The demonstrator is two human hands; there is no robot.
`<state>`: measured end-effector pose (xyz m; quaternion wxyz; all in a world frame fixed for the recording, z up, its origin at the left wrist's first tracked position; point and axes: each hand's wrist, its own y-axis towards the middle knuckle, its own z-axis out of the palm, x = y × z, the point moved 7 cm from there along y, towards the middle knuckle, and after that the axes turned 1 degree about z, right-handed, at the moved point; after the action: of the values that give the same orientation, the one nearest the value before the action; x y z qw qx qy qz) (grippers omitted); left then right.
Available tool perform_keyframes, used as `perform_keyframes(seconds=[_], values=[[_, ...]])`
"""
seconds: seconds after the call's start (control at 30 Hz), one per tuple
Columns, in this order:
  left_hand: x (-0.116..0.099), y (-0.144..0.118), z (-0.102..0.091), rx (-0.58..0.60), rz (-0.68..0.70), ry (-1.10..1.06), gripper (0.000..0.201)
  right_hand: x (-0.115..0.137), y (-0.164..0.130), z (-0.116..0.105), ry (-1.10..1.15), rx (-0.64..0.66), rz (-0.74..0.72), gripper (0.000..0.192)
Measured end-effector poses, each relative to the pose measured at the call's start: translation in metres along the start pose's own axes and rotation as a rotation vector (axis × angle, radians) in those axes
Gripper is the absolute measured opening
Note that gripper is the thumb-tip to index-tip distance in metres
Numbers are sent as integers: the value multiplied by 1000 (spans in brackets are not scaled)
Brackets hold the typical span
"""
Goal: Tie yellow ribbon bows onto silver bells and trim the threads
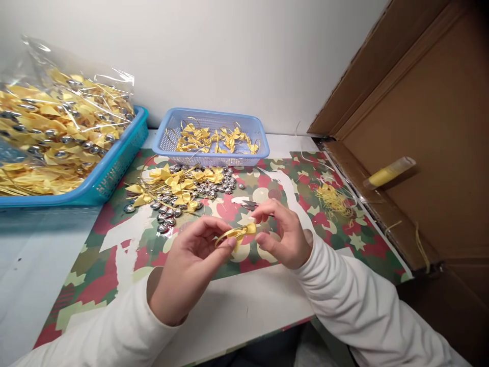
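Note:
Between the thumb and fingers of my left hand (198,260) is a yellow ribbon bow (240,232) with a loop of gold cord. Close to the bow's right end is my right hand (284,234), its thumb and index finger apart with a gap between them. Dark-bladed snips (250,205) show just past the right fingertips; their rear part is hidden by the hand. Beyond my hands lies a pile of yellow ribbon bows (173,181) with cords, mixed with shiny silver bells (166,221).
A blue basket (212,155) at the back contains several corded bows. On the left, a larger blue basket (110,173) carries a clear bag (72,112) of bows with bells. Yellow thread scraps (332,201) lie right, beside a cardboard wall (431,127) with a yellow thread spool (391,172).

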<state>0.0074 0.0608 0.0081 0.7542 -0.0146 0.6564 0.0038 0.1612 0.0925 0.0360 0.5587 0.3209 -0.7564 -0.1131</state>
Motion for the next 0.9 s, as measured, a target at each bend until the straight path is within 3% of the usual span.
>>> perform_keyframes(seconds=[0.13,0.27,0.4,0.63,0.77,0.9], values=[[-4,-2,-1,2,84,86,9,5,-2,4,-7,-13,-29,5],[-5,-3,-2,12,119,126,7,4,-4,6,49,-45,-26,6],[-5,-3,-4,-14,107,156,9,3,-5,7,65,-62,-32,6],[1,-3,-6,-27,49,226,10,10,-5,4,17,-57,-164,11],[-10,-5,-14,-115,282,376,2,14,-6,1,-12,-62,-217,11],[-31,-13,-14,-132,613,481,12,14,-7,4,-13,-73,-242,5]])
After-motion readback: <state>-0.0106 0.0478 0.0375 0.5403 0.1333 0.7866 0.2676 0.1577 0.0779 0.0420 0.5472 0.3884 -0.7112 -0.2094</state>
